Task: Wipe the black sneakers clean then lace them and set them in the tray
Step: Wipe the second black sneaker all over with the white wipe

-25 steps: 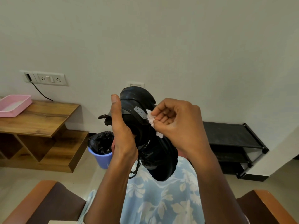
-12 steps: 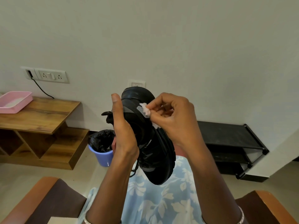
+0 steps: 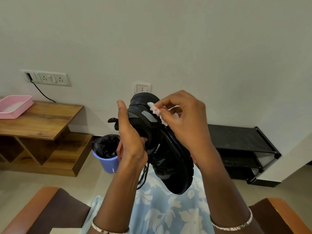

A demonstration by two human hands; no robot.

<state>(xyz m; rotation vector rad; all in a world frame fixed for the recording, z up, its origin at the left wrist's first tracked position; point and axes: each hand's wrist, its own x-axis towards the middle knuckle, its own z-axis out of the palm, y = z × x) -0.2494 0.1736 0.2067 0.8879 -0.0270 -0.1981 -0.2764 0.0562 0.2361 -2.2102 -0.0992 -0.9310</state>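
Observation:
A black sneaker [image 3: 170, 159] is held up in front of me, heel uppermost and toe pointing down toward my lap. My left hand [image 3: 130, 132] grips it at the collar, thumb straight up beside the heel. My right hand [image 3: 184, 119] pinches a small white wipe [image 3: 154, 109] and presses it against the heel, next to a grey perforated patch. A black lace [image 3: 143, 174] dangles below my left wrist. The pink tray [image 3: 25, 103] sits on the wooden side table [image 3: 43, 119] at far left. No second sneaker is in view.
A blue bin [image 3: 108, 162] lined with a black bag stands on the floor beyond my left hand. A black shoe rack [image 3: 243, 141] stands against the wall at right. Brown chair armrests [image 3: 42, 205] flank my lap. Wall sockets with a plugged cable are above the table.
My right hand has slid the wipe upward along the heel. The shoe has tilted slightly, with my left hand keeping its grip.

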